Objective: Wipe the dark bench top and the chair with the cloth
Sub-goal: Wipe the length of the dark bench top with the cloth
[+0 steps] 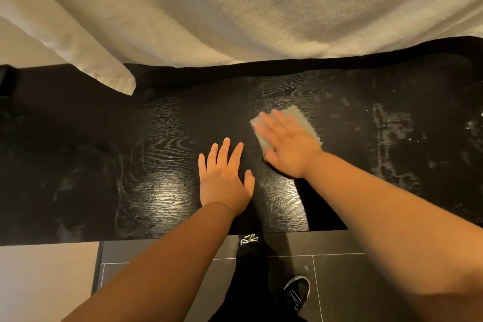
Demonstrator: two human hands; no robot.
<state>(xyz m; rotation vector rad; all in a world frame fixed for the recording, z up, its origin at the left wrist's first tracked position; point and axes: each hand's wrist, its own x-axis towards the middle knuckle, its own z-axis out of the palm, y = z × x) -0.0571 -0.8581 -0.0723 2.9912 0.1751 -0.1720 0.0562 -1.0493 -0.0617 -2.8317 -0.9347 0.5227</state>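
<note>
The dark bench top (162,144) spans the frame, a glossy black wood-grain surface with dusty smears, heaviest toward the right end. A small pale grey cloth (300,119) lies flat on it right of centre. My right hand (287,144) presses down on the cloth with straight, spread fingers and covers most of it. My left hand (224,178) rests flat on the bare bench top just left of the cloth, fingers spread. No chair is in view.
White bedding (261,8) hangs over the far edge of the bench, with a folded corner (115,78) lying on the top at the left. Below the near edge are dark floor tiles (339,282), my leg and a black shoe (298,291).
</note>
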